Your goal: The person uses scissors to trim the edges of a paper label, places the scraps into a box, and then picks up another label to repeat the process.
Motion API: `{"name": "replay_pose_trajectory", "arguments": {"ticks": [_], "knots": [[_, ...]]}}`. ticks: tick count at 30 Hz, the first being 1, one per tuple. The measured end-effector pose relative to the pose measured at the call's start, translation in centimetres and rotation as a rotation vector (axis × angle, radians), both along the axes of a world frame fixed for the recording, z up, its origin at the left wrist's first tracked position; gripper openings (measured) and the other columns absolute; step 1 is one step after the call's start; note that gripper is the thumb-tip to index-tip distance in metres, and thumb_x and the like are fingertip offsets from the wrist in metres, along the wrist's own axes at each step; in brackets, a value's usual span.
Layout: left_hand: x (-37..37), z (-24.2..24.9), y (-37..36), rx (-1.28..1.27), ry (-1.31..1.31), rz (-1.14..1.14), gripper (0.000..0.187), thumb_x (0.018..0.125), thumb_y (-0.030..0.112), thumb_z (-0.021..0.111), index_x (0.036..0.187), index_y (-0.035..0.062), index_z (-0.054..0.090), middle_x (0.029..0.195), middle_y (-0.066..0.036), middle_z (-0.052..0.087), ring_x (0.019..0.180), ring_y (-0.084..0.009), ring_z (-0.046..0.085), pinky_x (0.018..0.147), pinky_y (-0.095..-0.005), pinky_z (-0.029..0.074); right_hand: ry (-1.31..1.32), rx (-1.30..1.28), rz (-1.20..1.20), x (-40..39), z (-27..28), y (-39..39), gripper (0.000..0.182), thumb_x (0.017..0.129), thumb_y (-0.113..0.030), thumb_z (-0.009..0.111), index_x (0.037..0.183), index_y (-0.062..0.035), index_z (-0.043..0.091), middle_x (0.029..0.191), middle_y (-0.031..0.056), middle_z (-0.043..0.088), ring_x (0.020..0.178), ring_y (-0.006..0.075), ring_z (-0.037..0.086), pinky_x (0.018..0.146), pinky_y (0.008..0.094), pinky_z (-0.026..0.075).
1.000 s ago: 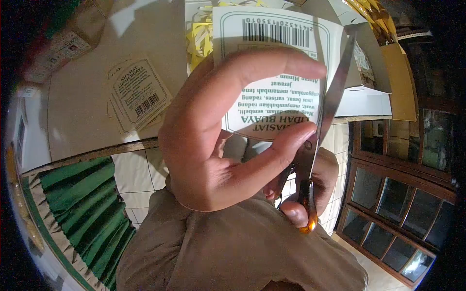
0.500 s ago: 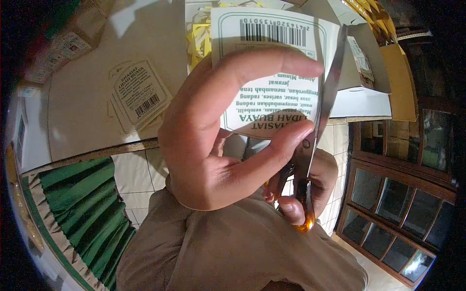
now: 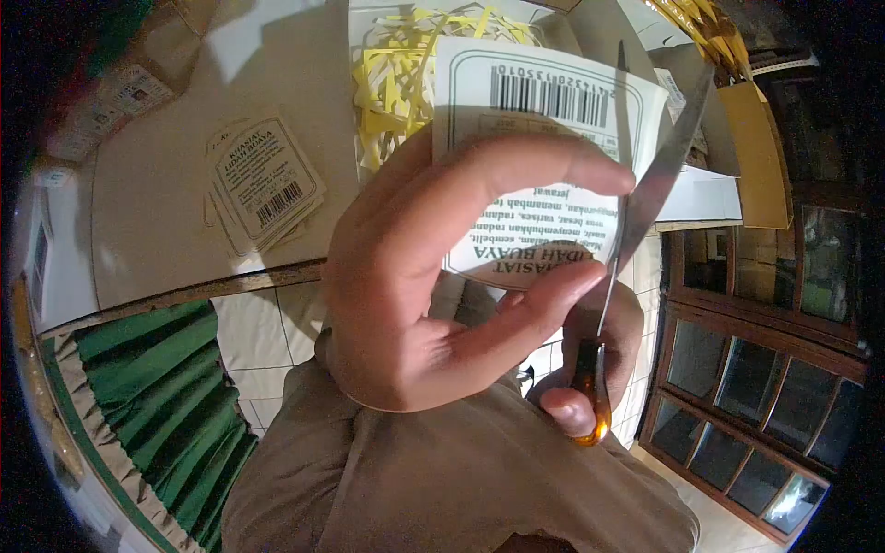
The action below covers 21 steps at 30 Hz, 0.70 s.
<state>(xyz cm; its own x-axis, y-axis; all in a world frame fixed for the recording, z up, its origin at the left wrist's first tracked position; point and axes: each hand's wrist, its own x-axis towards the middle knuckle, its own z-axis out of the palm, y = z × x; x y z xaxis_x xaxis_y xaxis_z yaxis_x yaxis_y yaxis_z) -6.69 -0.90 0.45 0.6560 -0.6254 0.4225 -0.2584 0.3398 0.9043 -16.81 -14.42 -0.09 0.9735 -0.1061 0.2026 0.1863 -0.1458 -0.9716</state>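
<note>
Partly, left fingers (image 3: 535,161) hide the label (image 3: 539,221).

Glossy amber plastic scissor handle (image 3: 599,405).

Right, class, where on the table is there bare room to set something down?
The tabletop is bare between the label stack and the printed pieces at far left, and again beyond the stack, toward the box of yellow strips. It is crowded among the strips and where the left hand holds a label by the scissors.

One scissors (image 3: 658,189), one held label (image 3: 464,103)
</note>
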Motion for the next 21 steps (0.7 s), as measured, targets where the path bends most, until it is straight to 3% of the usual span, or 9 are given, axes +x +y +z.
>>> {"name": "replay_pose_trajectory", "arguments": {"ticks": [21], "knots": [[-0.19, 0.40, -0.04, 0.015, 0.038, 0.015, 0.047, 0.071, -0.011, 0.058, 0.114, -0.0022, 0.041, 0.102, -0.012, 0.052, 0.087, -0.0133, 0.055, 0.074, -0.0229, 0.045, 0.100, 0.089, -0.014, -0.64, -0.21, 0.05, 0.054, 0.056, -0.032, 0.075, 0.091, 0.0046, 0.058, 0.064, 0.0061, 0.057, 0.050, 0.0130, 0.056, 0.049, 0.0230, 0.043]]}}
